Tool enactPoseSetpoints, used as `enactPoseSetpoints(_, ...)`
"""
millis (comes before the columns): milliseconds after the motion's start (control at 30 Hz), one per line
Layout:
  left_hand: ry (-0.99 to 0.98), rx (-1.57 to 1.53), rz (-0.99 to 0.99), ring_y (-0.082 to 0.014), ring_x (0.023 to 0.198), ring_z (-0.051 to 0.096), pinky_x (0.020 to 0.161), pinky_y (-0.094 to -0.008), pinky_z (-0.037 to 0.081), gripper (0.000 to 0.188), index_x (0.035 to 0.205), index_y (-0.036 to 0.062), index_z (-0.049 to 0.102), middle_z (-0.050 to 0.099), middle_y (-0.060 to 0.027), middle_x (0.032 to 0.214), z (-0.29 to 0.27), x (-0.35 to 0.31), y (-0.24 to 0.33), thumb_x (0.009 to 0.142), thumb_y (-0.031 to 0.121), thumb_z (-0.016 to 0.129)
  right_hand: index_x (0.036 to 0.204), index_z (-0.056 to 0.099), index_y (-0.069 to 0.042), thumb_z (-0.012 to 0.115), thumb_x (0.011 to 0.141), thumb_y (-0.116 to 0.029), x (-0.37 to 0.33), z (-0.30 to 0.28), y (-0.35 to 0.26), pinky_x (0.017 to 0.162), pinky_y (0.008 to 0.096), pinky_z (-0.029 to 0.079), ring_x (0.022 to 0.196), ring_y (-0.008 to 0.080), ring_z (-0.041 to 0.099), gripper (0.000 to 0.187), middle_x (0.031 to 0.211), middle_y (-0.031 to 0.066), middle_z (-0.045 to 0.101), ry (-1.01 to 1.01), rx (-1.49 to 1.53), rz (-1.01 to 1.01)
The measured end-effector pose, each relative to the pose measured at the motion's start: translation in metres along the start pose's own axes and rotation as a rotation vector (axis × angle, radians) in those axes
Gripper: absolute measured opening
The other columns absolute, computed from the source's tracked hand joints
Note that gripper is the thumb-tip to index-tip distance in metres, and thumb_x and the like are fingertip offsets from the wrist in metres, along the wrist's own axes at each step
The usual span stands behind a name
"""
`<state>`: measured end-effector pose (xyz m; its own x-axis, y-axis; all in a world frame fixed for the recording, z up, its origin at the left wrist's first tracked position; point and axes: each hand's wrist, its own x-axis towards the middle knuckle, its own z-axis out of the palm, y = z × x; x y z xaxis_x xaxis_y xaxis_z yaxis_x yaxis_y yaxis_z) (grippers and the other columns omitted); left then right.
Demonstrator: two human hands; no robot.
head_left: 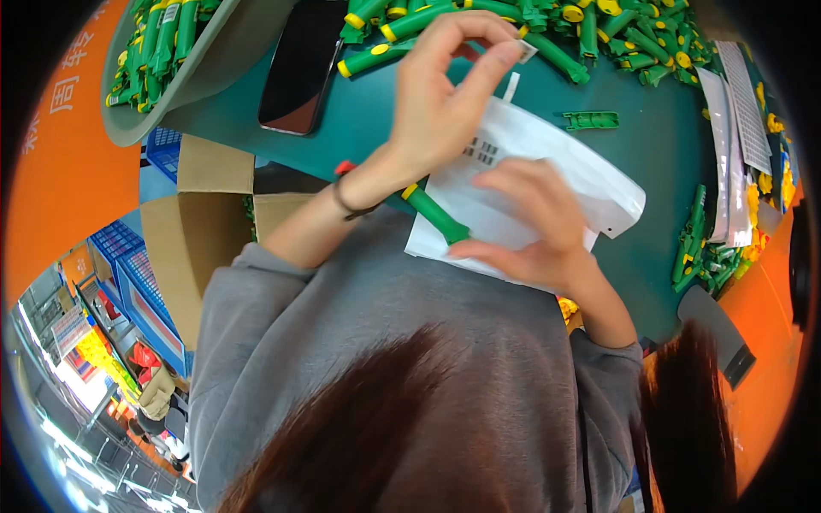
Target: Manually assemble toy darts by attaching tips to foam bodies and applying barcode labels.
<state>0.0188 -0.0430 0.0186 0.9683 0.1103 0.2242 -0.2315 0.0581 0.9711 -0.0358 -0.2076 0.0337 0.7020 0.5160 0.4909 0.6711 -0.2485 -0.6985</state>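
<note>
My left hand (445,94) is raised above the green tabletop, its thumb and fingertips pinching a small white label (527,51). Below it lies a white sheet (522,141) with small dark printed squares, its right edge curling up. A green plastic tube with a yellow end (438,215) lies across the sheet's left part, close to my body. My right hand (547,227), slightly blurred, hovers over the sheet with thumb and fingers apart. The thumb tip comes near the tube's lower end; whether they touch I cannot tell.
Piles of green and yellow tubes (650,38) cover the far table (658,162). A black phone (299,68) lies left, beside a grey bin (201,73) of tubes. A loose green half-shell (592,120) sits beyond the sheet. An open cardboard box (201,167) stands at left; more label sheets (727,154) lie right.
</note>
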Motion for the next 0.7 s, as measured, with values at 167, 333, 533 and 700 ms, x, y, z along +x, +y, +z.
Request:
enactPoseSetpoints(167, 0.052, 0.015, 0.078, -0.0070, 0.081, 0.053, 0.073, -0.0211, 0.044, 0.008, 0.100, -0.0003, 0.061, 0.062, -0.0025, 0.101, 0.009, 0.007, -0.016, 0.095, 0.005, 0.063, 0.114, 0.062, -0.004, 0.087, 0.072, -0.026, -0.012, 0.045, -0.008, 0.065, 0.0348, 0.051, 0.076, 0.0295, 0.062, 0.054, 0.087, 0.0116, 0.060, -0.282, 0.020, 0.276)
enactPoseSetpoints(333, 0.020, -0.109, 0.090, -0.0056, 0.081, 0.053, 0.072, -0.0200, 0.043, 0.008, 0.100, -0.0001, 0.061, 0.062, -0.0011, 0.100, 0.001, 0.007, -0.011, 0.096, 0.006, 0.063, 0.114, 0.060, -0.001, 0.076, 0.082, -0.009, 0.006, 0.031, -0.017, 0.067, 0.0299, 0.052, 0.081, 0.0184, 0.065, 0.037, 0.095, 0.0086, 0.065, -0.472, 0.227, 0.601)
enactPoseSetpoints(533, -0.251, -0.059, -0.159, -0.0115, 0.098, 0.063, 0.089, -0.0250, 0.048, 0.012, 0.102, -0.0022, 0.066, 0.067, -0.0073, 0.107, -0.039, 0.008, 0.038, 0.094, 0.006, 0.064, 0.121, 0.056, 0.000, 0.062, 0.089, 0.005, 0.009, -0.006, 0.012, 0.078, 0.0294, 0.055, 0.092, 0.0186, 0.064, 0.033, 0.118, 0.0170, 0.061, 0.039, 0.947, 0.688)
enactPoseSetpoints(700, -0.512, 0.107, -0.200, -0.0130, 0.095, 0.062, 0.090, -0.0283, 0.049, 0.012, 0.097, -0.0023, 0.066, 0.067, -0.0093, 0.104, -0.040, 0.006, 0.076, 0.090, 0.007, 0.068, 0.121, 0.054, 0.000, 0.059, 0.092, 0.003, 0.011, -0.010, 0.008, 0.079, 0.0315, 0.056, 0.092, 0.0184, 0.064, 0.029, 0.120, 0.0156, 0.057, 0.222, 0.862, 0.608)
